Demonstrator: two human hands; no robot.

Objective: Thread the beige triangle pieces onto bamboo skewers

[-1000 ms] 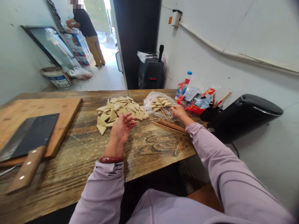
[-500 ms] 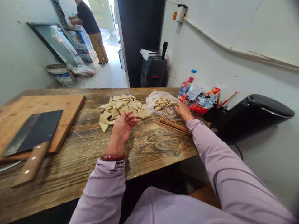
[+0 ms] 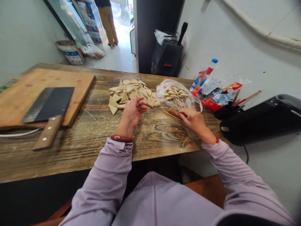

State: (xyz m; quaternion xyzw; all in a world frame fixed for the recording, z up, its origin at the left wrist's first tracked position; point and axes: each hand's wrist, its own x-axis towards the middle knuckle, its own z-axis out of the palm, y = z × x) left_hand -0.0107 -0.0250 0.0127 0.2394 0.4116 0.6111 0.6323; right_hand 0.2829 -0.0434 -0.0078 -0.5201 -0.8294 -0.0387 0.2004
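Head view: the hands stand apart over the wooden table (image 3: 94,144). The open left hand (image 3: 131,114) is just beside the pile of tofu triangles (image 3: 131,91); the right hand (image 3: 194,121) closes on bamboo skewers (image 3: 175,114). Bare wood lies between the hands and along the near edge.

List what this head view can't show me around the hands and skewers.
All in the head view:
The skewer bundle: the right hand covers part of it, so a grip cannot be confirmed.
The skewered triangles: the clear plastic bag and overlapping pieces hide their exact count.
The standing person: the top edge cuts off the upper body.
The red packet: its print is too small to read.
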